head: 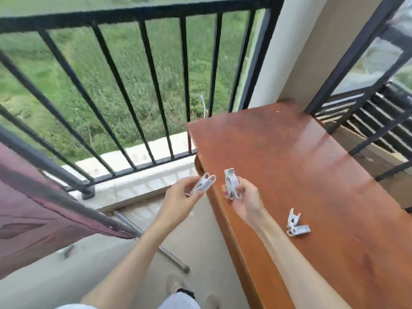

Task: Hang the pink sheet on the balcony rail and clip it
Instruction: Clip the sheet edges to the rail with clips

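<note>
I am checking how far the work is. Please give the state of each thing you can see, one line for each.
pink sheet: already draped over the rail at left, no clip seen on it
left hand: pinches one white clip
right hand: holds a second white clip
spare clips: lying loose on the wooden table
balcony rail: bare on this stretch

A daylit balcony above green ground.
A glossy red-brown worktop (312,175) stood against the cream wall (312,52); grey concrete floor (89,264) lay below.
</note>
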### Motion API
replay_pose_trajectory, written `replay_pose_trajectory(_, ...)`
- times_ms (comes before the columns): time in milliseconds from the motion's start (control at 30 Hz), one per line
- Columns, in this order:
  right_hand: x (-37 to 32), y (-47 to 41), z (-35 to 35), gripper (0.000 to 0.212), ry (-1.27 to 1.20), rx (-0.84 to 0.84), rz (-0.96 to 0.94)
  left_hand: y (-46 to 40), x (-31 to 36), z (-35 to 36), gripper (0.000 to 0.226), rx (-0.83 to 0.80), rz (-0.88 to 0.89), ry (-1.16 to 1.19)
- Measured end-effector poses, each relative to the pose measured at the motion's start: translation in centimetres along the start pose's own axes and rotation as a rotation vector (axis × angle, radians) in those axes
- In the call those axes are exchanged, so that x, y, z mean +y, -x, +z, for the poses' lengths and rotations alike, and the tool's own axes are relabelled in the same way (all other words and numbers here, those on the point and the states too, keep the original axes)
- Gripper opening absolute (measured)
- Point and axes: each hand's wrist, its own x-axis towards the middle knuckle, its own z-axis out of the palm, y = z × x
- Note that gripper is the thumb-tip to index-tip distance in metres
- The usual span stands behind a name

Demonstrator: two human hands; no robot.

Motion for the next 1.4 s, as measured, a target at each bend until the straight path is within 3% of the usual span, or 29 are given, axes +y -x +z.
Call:
replay_pose_trajectory(133, -1.1, -2.4, 8.0, 0.025, 0.062, -0.287, -0.001, 0.4, -0.7, -7.5, 0.031, 0.205, 0.070, -0.010)
replay_pose_trajectory(233, -1.1, -3.3, 13.1, 0.030, 0.263, -0.477, -0.056, 1.3, -1.3, -11.7, 0.034, 0.310, 0.082, -0.023)
replay_pose_trajectory(267, -1.2, -3.4, 14.5, 0.033, 0.359, -0.520, -0.108, 1.7, -1.3, -12.9, 0.035, 0.337, 0.082, -0.015)
replay_pose_trajectory(367, -2.0, -3.3, 18.5, 0.008, 0.530, -0.603, -0.273, 2.7, -0.7, -16.2, 0.035, 0.442, 0.100, -0.005)
replay_pose_trajectory(633, -6.7, -2.3, 26.4, 0.020, 0.669, -0.953, -0.337, 5.4, 2.8, -21.2, 0.028, 0.737, 0.175, -0.149)
replay_pose_trajectory(767, -9.4, -0.8, 29.8, 0.039, 0.464, -0.950, -0.315, 7.4, 5.2, -23.2, 0.017, 1.216, 0.185, -0.253)
replay_pose_trajectory(867, -10.8, 0.7, 32.3, 0.030, 0.238, -1.003, -0.258, 7.6, 6.3, -24.7, 0.023, 1.475, 0.171, -0.369)
replay_pose_trajectory(967, -12.0, 2.1, 34.5, 0.033, 0.078, -1.034, -0.255, 6.6, 7.0, -25.5, 0.041, 1.539, 0.121, -0.475)
replay_pose_trajectory(1067, -12.7, 3.3, 36.4, 0.063, 0.024, -1.092, -0.261, 5.2, 7.5, -25.6, 0.052, 1.589, 0.079, -0.540)
replay_pose_trajectory(1133, -13.1, 4.1, 37.3, 0.069, 0.020, -1.129, -0.262, 4.4, 8.2, -25.8, 0.056, 1.622, 0.062, -0.534)
replay_pose_trajectory(1267, -14.0, 4.8, 38.3, 0.038, -0.011, -1.202, -0.251, 3.4, 9.3, -26.4, 0.050, 1.693, 0.066, -0.564)
replay_pose_trajectory(1400, -14.0, 4.1, 37.8, 0.035, 0.035, -1.172, -0.325, 3.4, 9.5, -27.0, 0.035, 1.724, 0.120, -0.479)
